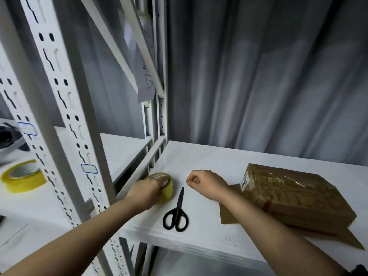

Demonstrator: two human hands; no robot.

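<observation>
A yellow tape roll [167, 189] lies at the left end of the white shelf [209, 156], and my left hand [146, 193] grips it from the near side with fingers curled over its rim and into its core. My right hand [205, 182] hovers just to the right, fingers curled, thumb and forefinger pinched together with nothing clearly visible between them. Black scissors [177, 213] lie blades shut on the shelf between my two hands, handles toward me. A taped brown cardboard package [294, 196] with a white label rests at the right, on a flat piece of cardboard [229, 214].
A white perforated rack upright [65, 108] stands left of my left arm. Behind it, a second yellow tape roll [22, 176] sits on the neighbouring shelf. A grey curtain [268, 76] hangs behind the shelf. A paper sheet [146, 84] hangs from the rack beam.
</observation>
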